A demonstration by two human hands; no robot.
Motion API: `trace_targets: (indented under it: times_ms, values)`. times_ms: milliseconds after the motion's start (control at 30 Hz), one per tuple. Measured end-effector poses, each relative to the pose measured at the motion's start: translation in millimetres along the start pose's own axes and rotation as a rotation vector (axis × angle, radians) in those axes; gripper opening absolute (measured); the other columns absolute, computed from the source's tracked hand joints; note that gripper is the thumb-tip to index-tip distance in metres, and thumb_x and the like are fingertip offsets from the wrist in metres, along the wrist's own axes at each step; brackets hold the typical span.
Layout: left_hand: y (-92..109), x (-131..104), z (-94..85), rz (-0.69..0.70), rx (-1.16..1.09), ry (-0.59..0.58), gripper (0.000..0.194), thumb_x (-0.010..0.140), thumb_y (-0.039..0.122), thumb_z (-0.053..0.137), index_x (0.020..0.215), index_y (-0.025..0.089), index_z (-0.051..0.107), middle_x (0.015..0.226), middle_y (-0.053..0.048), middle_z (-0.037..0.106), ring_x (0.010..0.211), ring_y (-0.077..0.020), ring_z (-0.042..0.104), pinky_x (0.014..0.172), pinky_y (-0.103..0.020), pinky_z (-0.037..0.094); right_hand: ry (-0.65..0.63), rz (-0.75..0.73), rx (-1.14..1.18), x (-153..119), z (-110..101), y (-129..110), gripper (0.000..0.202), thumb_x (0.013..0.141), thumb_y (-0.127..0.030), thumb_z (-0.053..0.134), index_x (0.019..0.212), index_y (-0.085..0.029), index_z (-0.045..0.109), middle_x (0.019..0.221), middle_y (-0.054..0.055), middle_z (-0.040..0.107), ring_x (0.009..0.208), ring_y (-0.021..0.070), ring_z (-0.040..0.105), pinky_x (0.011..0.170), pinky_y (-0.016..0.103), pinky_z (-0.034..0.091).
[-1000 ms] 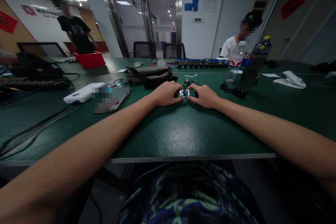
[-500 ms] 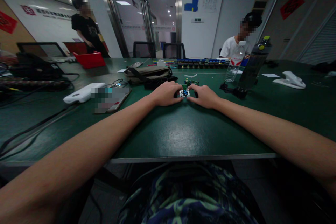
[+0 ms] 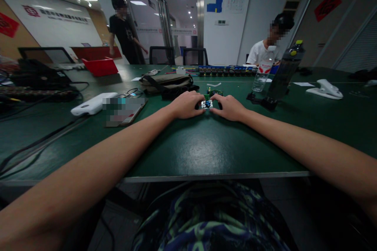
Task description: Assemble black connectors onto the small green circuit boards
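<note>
A small white piece with a blue and black part on it (image 3: 207,104) lies between my two hands over the green table (image 3: 194,145). My left hand (image 3: 187,105) has its thumb and fingers curved round the left edge of this piece. From the other side, my right hand (image 3: 230,107) grips the right edge with thumb and fingertips. Just behind the fingers is a green circuit board (image 3: 216,92), partly covered by them.
Behind my left hand lies a grey-brown bag (image 3: 167,83). A phone (image 3: 126,112) and a white power bank (image 3: 92,104) sit to the left. On the right stand a clear bottle (image 3: 262,72) and a dark bottle (image 3: 284,74). A person (image 3: 122,31) is beyond the table.
The person in black beyond the table has moved to the right. Both my hands and the small piece between them look the same as before.
</note>
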State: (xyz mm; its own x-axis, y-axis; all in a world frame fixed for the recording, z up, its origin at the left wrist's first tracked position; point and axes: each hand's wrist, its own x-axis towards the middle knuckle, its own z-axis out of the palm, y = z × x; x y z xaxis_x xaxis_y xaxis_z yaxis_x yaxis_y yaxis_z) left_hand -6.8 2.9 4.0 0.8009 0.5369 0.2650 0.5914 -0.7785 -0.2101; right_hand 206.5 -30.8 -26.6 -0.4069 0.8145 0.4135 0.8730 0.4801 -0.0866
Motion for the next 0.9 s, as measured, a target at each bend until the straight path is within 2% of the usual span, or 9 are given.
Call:
trace_targets:
  times_ms: [900]
  values:
    - [0.4,-0.4,-0.9,0.003,-0.003,-0.004,0.033,0.087,0.044,0.056,0.103,0.017,0.065,0.096,-0.01,0.069,0.092,-0.0242,0.063,0.08,-0.033,0.046,-0.017,0.002,-0.002,-0.6,-2.5,-1.7,0.041,0.09,-0.041,0.061,0.124,-0.02,0.06,0.085,0.005,0.071,0.075,0.0208,0.063,0.07,0.029,0.04]
